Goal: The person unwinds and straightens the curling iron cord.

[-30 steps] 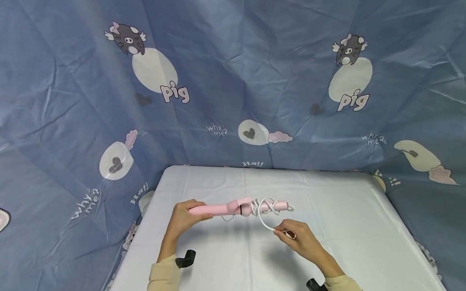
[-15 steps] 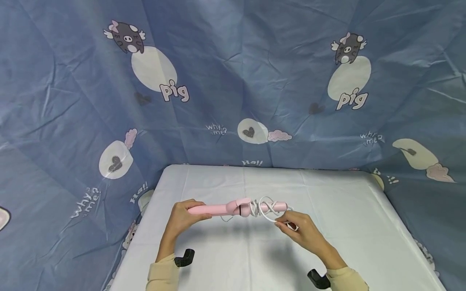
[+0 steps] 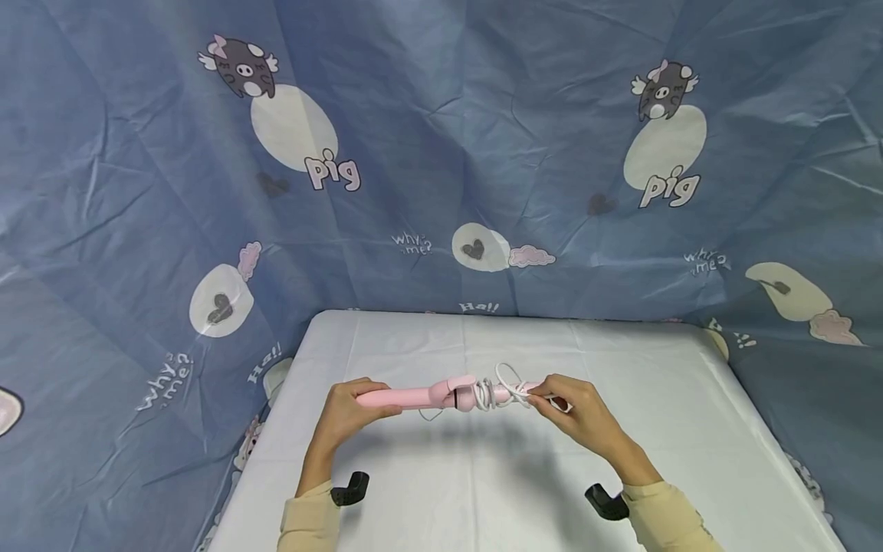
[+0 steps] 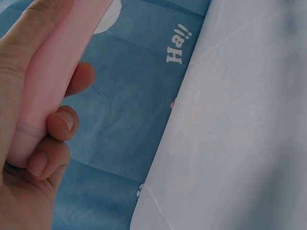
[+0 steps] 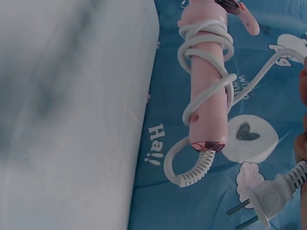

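1. At the left, the left grip (image 3: pixel 348 410) curls round the barrel end of a pink curling iron (image 3: pixel 407 397). That hold should be firm and level, resisting the cord's pull without squeezing the clamp lever (image 3: pixel 461 380).
2. The curling iron is held over the near-middle of the white-covered desk (image 3: pixel 552 349). Its barrel tip points left and its handle (image 5: pixel 208 129) right; the long axis runs left to right, roughly parallel to the desk's far edge.
3. Further right, a white cord (image 3: pixel 484 395) circles the handle in loose, crossing turns. Good work here probably means guiding one turn at a time, with light tension and no sharp bend at the ribbed sleeve (image 5: pixel 196 172).
4. Rightmost, the right grip (image 3: pixel 582 414) pinches the cord near the handle's end; the exact contact is partly hidden.
5. A two-pin plug (image 5: pixel 273 199) sticks out beside those fingers; it should clear the loops, lest it snag.
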Demonstrator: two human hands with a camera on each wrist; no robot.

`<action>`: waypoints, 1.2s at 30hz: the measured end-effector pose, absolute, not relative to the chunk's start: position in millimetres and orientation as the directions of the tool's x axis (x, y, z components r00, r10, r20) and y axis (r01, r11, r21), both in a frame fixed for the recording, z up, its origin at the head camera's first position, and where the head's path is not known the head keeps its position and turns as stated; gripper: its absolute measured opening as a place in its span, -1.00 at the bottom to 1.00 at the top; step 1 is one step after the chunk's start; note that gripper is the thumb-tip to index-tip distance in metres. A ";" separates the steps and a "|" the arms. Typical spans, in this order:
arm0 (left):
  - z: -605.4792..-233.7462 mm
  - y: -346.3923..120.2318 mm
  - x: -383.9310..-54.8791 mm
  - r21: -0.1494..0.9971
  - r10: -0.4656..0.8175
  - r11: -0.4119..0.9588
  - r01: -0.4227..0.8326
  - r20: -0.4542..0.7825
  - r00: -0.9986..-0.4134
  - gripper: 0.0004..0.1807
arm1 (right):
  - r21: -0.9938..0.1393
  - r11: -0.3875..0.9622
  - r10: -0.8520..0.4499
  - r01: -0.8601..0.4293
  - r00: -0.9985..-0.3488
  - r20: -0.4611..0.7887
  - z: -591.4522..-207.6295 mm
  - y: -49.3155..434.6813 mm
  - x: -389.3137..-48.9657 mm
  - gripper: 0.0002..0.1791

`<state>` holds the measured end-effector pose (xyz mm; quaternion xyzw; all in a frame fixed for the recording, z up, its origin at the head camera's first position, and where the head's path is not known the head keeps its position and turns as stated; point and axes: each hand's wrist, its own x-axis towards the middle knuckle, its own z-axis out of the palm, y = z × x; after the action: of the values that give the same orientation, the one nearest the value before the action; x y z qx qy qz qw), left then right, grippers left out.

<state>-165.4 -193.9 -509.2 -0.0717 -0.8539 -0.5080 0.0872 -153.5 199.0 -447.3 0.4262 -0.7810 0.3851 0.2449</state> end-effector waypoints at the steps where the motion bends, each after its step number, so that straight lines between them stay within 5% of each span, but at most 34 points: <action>1: -508.9 -194.2 -165.6 0.854 0.035 0.474 0.213 0.223 -0.974 -0.57 | -0.393 0.337 -0.476 -0.855 -0.515 0.713 -446.5 199.0 -154.9 -0.63; 11: -506.0 -195.4 -166.4 0.850 0.056 0.472 0.235 0.237 -0.970 -0.58 | -0.394 0.328 -0.475 -0.859 -0.510 0.717 -440.3 200.5 -166.5 -0.64; 25: -508.1 -194.7 -164.6 0.866 0.074 0.454 0.211 0.199 -0.977 -0.58 | -0.500 0.394 -0.437 -0.771 -0.636 0.636 -411.3 195.0 -159.0 -0.76; 36: -503.9 -192.5 -160.7 0.877 0.095 0.447 0.176 0.150 -0.984 -0.61 | -0.523 0.415 -0.405 -0.744 -0.666 0.626 -415.8 201.5 -167.3 -0.76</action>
<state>-160.7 -192.5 -503.9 -0.0797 -0.8497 -0.5197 0.0393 -167.3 201.5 -415.8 0.3525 -0.8154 0.4101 0.2066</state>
